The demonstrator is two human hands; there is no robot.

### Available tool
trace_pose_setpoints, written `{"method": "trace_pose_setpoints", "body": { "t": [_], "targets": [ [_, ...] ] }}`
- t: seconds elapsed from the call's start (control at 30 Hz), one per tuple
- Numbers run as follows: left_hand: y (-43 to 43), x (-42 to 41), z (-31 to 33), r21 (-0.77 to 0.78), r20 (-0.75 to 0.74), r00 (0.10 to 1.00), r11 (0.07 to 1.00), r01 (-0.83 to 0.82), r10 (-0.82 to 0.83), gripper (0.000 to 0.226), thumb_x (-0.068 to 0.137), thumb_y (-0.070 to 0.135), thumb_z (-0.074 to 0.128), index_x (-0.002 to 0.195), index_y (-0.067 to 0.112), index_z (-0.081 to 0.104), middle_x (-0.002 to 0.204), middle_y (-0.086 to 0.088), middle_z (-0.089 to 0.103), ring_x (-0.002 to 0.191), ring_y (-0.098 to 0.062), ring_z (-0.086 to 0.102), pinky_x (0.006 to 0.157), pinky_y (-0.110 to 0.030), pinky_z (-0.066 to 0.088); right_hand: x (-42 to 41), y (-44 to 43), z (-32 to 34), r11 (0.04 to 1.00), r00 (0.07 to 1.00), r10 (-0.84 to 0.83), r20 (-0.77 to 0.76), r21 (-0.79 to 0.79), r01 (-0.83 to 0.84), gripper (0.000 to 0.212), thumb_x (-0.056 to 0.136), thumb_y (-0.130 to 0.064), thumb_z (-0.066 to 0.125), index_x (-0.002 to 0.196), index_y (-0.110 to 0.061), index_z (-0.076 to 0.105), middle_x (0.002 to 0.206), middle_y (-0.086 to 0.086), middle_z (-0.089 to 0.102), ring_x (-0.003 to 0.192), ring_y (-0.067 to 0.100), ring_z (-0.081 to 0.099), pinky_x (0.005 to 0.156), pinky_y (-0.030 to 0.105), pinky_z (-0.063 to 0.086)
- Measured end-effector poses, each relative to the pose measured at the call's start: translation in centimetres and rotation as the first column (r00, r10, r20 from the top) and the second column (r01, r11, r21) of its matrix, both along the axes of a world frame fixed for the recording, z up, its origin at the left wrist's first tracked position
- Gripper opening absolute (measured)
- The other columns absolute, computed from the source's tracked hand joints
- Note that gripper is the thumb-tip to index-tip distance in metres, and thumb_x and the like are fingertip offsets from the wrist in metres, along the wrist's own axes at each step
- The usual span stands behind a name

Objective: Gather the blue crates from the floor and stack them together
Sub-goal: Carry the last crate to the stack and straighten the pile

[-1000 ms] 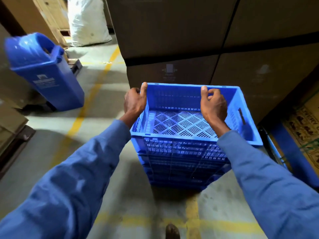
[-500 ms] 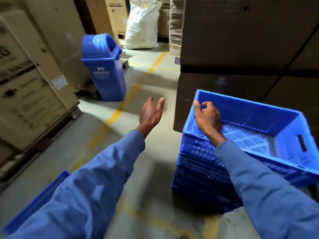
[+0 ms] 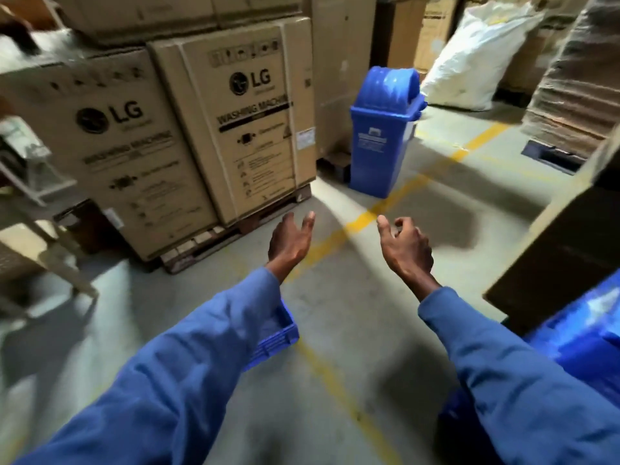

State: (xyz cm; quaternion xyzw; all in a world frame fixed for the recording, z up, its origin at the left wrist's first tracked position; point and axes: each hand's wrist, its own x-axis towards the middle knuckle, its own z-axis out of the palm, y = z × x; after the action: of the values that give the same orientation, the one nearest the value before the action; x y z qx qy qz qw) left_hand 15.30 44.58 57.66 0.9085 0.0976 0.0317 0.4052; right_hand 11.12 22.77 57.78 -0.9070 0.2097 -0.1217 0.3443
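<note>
My left hand (image 3: 290, 241) and my right hand (image 3: 404, 248) hang empty over the concrete floor, fingers loosely spread, both sleeves blue. The stack of blue crates (image 3: 583, 333) stands at the right edge, blurred and partly cut off by my right arm. Another blue crate (image 3: 276, 333) lies on the floor at lower centre; my left forearm hides most of it and only one corner shows. Neither hand touches a crate.
Tall cardboard washing-machine boxes (image 3: 248, 122) sit on a pallet at left. A blue swing-lid bin (image 3: 382, 129) stands ahead, a white sack (image 3: 476, 58) behind it. Dark cartons (image 3: 563, 243) rise at right. Yellow lines (image 3: 369, 214) cross the floor.
My right hand has let go of the top crate's rim. My view has swung left, so the crate stack has slid to the right edge and the floor crate has come under my left arm.
</note>
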Motion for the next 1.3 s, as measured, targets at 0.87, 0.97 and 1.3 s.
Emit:
{"method": "trace_pose_setpoints", "body": {
  "t": [0.87,0.97,1.3],
  "targets": [
    [29.9,3.6,-23.2,0.127,-0.336,0.776,0.843,-0.523,0.533,0.059,0.099,0.050,0.046,0.136,0.004,0.050,0.136,-0.026,0.056,0.125,-0.041,0.053,0.102,-0.041,0.040,18.7,30.6,-25.1,0.840,0.728,0.499,-0.470,0.057,-0.539,0.070,0.091,-0.073,0.036,0.124,-0.014,0.052,0.124,0.020,0.061,0.113,0.040,0.059,0.091,0.045,0.046],
    [32.3,4.3,-29.3,0.154,-0.392,0.742,0.834,-0.530,0.544,0.063,0.099,0.053,0.044,0.140,0.005,0.046,0.139,-0.024,0.054,0.127,-0.040,0.052,0.101,-0.040,0.041,20.7,31.9,-31.0,0.838,0.701,0.479,-0.529,0.036,-0.545,0.071,0.090,-0.074,0.036,0.126,-0.014,0.052,0.125,0.019,0.060,0.115,0.040,0.058,0.093,0.045,0.046],
    [39.9,7.3,-57.5,0.224,-0.495,0.659,0.816,-0.532,0.566,0.061,0.099,0.053,0.044,0.134,0.004,0.051,0.134,-0.027,0.057,0.121,-0.044,0.054,0.096,-0.043,0.044,26.3,33.5,-58.9,0.852,0.675,0.378,-0.633,-0.048,-0.522,0.070,0.090,-0.073,0.036,0.124,-0.014,0.052,0.125,0.020,0.058,0.116,0.040,0.056,0.092,0.046,0.045]
  ]
}}
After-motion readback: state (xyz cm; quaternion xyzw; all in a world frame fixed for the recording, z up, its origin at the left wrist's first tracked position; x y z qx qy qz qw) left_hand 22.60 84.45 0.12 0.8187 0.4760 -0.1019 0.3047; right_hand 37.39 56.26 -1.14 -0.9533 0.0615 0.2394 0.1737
